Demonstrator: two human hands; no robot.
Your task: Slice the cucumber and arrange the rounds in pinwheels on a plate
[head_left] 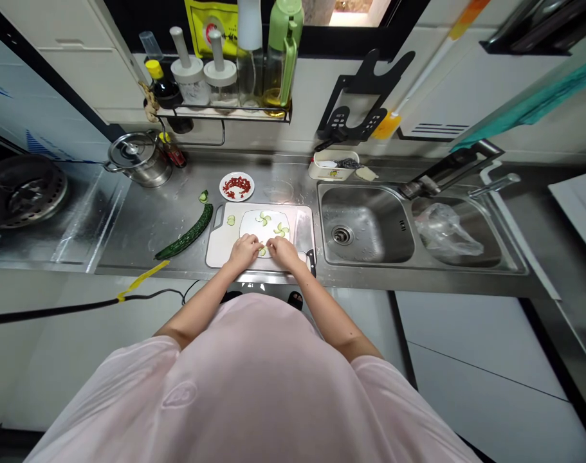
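A white plate (252, 227) lies on the pale cutting board (217, 247), with thin cucumber slices (280, 229) set on it in pinwheel shapes. Over the plate's near edge, my left hand (246, 251) and my right hand (283, 252) face each other with fingers closed. Between their fingertips are small cucumber pieces (262, 251), partly covered by the fingers. A cleaver (303, 233) lies along the board's right side, its dark handle by my right wrist. A few more slices (231, 220) rest on the board's upper left.
Left of the board lie a whole cucumber (186, 235) and a cut end (204, 197). Behind it stands a small dish of chopped red pieces (237, 187). A double sink (367, 254) is to the right, a steel pot (141, 161) at back left, and a bottle rack (254, 116) above.
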